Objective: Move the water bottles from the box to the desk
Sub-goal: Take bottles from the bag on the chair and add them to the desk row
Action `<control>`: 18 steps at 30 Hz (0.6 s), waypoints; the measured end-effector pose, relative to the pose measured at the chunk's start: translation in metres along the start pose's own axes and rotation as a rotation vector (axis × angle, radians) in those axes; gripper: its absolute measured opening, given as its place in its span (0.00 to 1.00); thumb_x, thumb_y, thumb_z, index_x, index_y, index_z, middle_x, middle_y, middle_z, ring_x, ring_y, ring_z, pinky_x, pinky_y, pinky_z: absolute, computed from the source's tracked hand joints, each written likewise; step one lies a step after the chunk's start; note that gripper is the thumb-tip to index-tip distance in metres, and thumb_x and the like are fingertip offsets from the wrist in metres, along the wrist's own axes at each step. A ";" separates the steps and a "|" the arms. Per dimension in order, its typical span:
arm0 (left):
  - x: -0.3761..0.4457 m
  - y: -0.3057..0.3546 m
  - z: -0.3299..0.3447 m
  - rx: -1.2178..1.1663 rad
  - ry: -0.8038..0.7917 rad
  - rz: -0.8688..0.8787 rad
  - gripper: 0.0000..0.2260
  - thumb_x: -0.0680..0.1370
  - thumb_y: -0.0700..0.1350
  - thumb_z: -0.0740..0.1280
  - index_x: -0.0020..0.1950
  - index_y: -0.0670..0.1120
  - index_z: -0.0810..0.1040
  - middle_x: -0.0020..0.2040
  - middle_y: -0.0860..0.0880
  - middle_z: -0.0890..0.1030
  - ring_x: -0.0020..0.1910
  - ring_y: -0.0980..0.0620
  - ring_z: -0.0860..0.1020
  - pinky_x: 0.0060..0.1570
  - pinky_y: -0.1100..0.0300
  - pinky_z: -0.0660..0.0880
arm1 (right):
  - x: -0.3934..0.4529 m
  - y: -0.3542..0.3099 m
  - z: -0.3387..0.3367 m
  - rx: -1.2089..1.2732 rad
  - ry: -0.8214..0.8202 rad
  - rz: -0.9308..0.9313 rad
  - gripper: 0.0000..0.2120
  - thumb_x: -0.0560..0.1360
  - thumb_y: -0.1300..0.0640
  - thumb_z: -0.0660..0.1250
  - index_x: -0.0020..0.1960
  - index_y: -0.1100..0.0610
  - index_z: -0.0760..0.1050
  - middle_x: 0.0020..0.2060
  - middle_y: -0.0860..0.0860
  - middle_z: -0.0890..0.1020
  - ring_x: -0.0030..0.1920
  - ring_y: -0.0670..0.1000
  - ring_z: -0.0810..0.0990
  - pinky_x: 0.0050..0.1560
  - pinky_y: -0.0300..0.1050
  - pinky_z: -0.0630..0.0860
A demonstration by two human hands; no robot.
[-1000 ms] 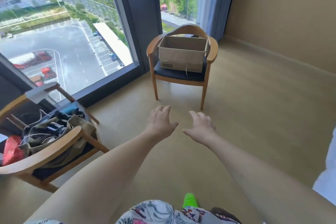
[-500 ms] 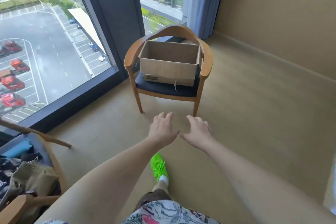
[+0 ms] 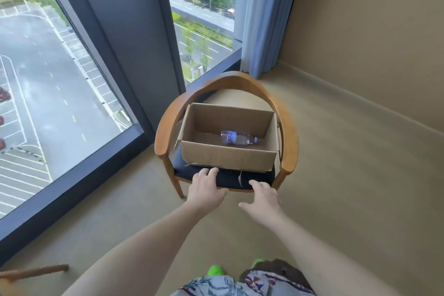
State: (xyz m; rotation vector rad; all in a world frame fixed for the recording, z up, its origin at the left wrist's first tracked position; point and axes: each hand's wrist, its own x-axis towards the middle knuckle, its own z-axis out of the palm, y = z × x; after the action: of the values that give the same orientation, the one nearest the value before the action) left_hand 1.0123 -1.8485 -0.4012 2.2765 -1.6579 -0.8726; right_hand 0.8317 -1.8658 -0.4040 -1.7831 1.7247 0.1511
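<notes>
An open cardboard box point(image 3: 228, 158) sits on the dark seat of a wooden armchair point(image 3: 289, 142). One clear water bottle point(image 3: 237, 138) with a white and blue label lies on its side on the box floor. My left hand point(image 3: 206, 187) reaches out in front of the box's near wall, fingers relaxed, holding nothing. My right hand point(image 3: 263, 197) hovers beside it over the seat's front edge, fingers spread and empty. No desk is in view.
A floor-to-ceiling window point(image 3: 60, 103) runs along the left, with a blue curtain point(image 3: 259, 19) in the corner. A beige wall point(image 3: 372, 31) stands to the right. Part of a second wooden chair point(image 3: 31, 271) shows at the bottom left. Beige floor surrounds the armchair.
I have walked up to the armchair. The box is now close and seen from above, so the bottle inside shows. Both hands have reached forward to the seat's front edge.
</notes>
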 end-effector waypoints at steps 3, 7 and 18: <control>0.042 -0.005 -0.009 -0.015 -0.020 -0.026 0.30 0.77 0.53 0.70 0.77 0.47 0.68 0.73 0.46 0.71 0.73 0.42 0.67 0.69 0.50 0.69 | 0.045 -0.016 -0.012 -0.009 -0.023 0.017 0.33 0.74 0.41 0.71 0.75 0.48 0.66 0.71 0.51 0.71 0.69 0.58 0.69 0.67 0.51 0.70; 0.106 -0.012 -0.022 -0.008 -0.016 -0.061 0.27 0.78 0.52 0.69 0.75 0.46 0.69 0.72 0.46 0.72 0.72 0.41 0.67 0.69 0.48 0.69 | 0.116 -0.041 -0.032 0.072 0.029 0.010 0.31 0.75 0.44 0.71 0.75 0.51 0.68 0.69 0.52 0.74 0.68 0.58 0.72 0.65 0.50 0.70; 0.298 -0.001 -0.030 0.107 -0.145 -0.122 0.30 0.81 0.53 0.67 0.81 0.49 0.63 0.80 0.45 0.64 0.79 0.44 0.60 0.74 0.49 0.64 | 0.330 -0.082 -0.056 0.153 -0.180 0.113 0.30 0.77 0.43 0.71 0.75 0.51 0.67 0.68 0.55 0.74 0.71 0.60 0.70 0.67 0.53 0.70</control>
State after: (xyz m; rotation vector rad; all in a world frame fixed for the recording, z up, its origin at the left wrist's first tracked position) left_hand 1.0901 -2.1264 -0.4800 2.4624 -1.6761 -1.0221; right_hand 0.9317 -2.1824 -0.4953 -1.5155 1.6614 0.2154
